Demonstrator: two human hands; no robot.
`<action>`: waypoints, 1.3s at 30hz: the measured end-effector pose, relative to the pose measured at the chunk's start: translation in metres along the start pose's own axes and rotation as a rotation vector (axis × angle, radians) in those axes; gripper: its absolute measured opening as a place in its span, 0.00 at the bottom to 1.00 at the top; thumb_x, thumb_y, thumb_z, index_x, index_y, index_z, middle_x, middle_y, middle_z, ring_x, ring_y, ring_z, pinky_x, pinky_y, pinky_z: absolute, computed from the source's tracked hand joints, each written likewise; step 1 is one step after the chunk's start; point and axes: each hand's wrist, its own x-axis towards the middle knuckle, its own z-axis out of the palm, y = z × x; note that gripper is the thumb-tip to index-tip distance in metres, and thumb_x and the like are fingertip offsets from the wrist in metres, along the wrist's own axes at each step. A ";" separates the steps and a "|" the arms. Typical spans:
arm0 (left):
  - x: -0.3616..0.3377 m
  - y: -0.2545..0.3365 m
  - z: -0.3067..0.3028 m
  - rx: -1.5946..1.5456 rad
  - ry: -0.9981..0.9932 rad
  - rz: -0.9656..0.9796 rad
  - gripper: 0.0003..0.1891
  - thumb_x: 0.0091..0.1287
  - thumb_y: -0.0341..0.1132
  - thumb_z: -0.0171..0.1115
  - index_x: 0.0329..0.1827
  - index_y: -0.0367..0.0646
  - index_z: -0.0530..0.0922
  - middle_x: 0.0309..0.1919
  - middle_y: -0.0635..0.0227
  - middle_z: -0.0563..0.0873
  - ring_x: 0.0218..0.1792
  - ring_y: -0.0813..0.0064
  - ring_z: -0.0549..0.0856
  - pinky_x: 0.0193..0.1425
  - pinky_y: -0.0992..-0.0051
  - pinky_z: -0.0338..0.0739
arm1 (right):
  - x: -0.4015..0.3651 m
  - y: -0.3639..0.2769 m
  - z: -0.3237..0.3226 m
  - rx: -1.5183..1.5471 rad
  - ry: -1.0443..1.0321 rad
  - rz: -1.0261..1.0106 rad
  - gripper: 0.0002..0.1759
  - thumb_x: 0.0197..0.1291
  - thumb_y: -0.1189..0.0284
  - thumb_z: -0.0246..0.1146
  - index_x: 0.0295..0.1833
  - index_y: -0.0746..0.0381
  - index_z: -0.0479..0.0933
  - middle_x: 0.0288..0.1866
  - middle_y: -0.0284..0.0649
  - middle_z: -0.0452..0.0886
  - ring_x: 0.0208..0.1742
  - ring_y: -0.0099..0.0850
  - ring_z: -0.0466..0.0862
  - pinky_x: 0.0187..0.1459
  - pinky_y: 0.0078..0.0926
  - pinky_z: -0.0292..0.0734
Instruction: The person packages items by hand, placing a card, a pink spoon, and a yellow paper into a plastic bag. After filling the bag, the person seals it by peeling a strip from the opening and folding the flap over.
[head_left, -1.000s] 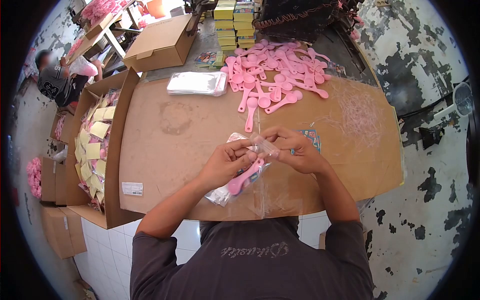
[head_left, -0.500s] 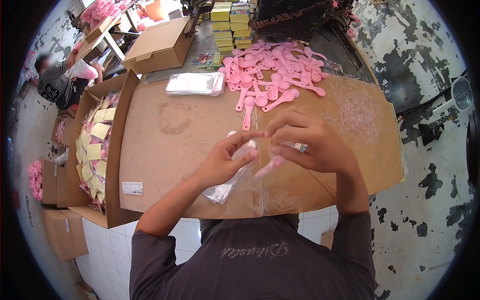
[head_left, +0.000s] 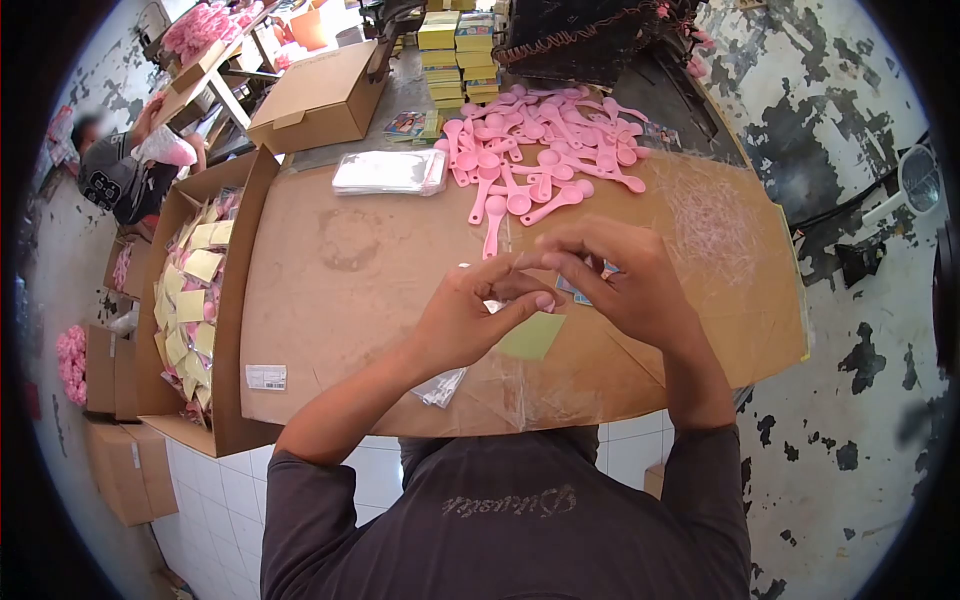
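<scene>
The fingers of your left hand were pinched together on a clear bag, which trailed under the palm onto the cardboard sheet. The fingers of your right hand were curled, tips against the left ones; whether they gripped anything cannot be told. A yellow-green card lay just below both thumbs. Pink spoons were heaped farther out, with a stack of bags beside them.

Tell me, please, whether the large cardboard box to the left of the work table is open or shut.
Open. The cardboard box has its flaps spread outward, and yellow-carded packets lie piled inside it in plain view.
</scene>
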 end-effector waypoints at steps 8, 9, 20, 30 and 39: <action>-0.004 -0.009 0.007 0.066 0.090 -0.103 0.22 0.75 0.25 0.67 0.71 0.32 0.75 0.46 0.58 0.94 0.50 0.73 0.93 0.54 0.74 0.87 | -0.004 0.003 0.017 -0.555 0.064 -0.364 0.12 0.53 0.73 0.74 0.44 0.61 0.83 0.51 0.36 0.83 0.56 0.35 0.83 0.57 0.36 0.74; -0.004 -0.006 0.008 0.121 0.084 -0.118 0.23 0.75 0.26 0.68 0.71 0.32 0.75 0.45 0.58 0.94 0.49 0.73 0.93 0.53 0.74 0.87 | -0.004 0.004 0.019 -0.583 0.049 -0.370 0.13 0.53 0.73 0.74 0.44 0.61 0.83 0.51 0.36 0.83 0.56 0.35 0.83 0.58 0.36 0.74; -0.003 -0.010 -0.002 0.273 0.055 -0.141 0.22 0.73 0.29 0.70 0.68 0.32 0.79 0.44 0.56 0.94 0.46 0.72 0.94 0.52 0.71 0.88 | 0.000 0.041 0.014 -0.443 0.077 -0.184 0.09 0.60 0.74 0.67 0.45 0.63 0.79 0.47 0.42 0.79 0.51 0.38 0.81 0.53 0.37 0.75; -0.007 -0.041 -0.017 -0.189 0.139 -0.192 0.13 0.77 0.28 0.67 0.60 0.32 0.84 0.48 0.56 0.93 0.51 0.73 0.92 0.60 0.73 0.86 | -0.105 0.186 -0.126 -1.497 0.026 0.407 0.18 0.68 0.80 0.62 0.63 0.63 0.79 0.54 0.43 0.85 0.55 0.41 0.85 0.55 0.35 0.80; -0.002 -0.056 -0.012 -0.182 0.200 -0.192 0.09 0.79 0.30 0.66 0.55 0.35 0.87 0.48 0.68 0.92 0.49 0.81 0.89 0.57 0.76 0.83 | -0.052 0.092 -0.045 -0.135 0.051 0.498 0.19 0.69 0.76 0.67 0.65 0.63 0.81 0.50 0.41 0.87 0.52 0.34 0.86 0.56 0.34 0.80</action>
